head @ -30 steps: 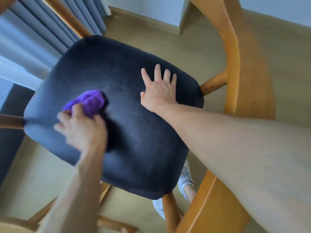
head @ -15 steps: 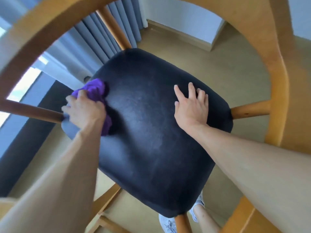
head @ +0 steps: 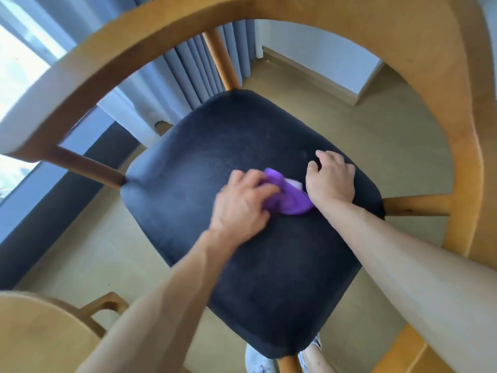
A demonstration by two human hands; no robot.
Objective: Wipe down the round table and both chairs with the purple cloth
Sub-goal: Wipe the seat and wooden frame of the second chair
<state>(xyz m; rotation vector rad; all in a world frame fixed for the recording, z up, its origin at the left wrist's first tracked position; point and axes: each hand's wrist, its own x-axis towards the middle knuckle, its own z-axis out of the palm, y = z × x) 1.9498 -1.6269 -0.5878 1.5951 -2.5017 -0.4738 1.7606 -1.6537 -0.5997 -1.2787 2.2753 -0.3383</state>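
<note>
The left hand (head: 242,203) lies over the purple cloth (head: 286,197), fingers curled down onto the bunched fabric and pressing it to the dark seat (head: 269,265) of the chair; the hand is motion-blurred, so how tightly it grips cannot be told. The right hand (head: 330,179) rests just beside the cloth on the seat's right part, fingers loosely bent and holding nothing, apparently bracing. The cloth sits between the two hands, touching the right wrist area, crumpled into a wad with a paler patch showing.

Judged from its folds, the cloth is soft, light and limp; it should be held as a bunch under the palm, since a pinched corner would only trail. The seat looks padded and matte, likely giving some drag.

Around the seat curves the wooden armrest and backrest (head: 457,130), with spindles joining it. At lower left shows an edge of the round desk (head: 35,335). Curtains (head: 188,68) hang beyond, over a pale floor (head: 390,130).
</note>
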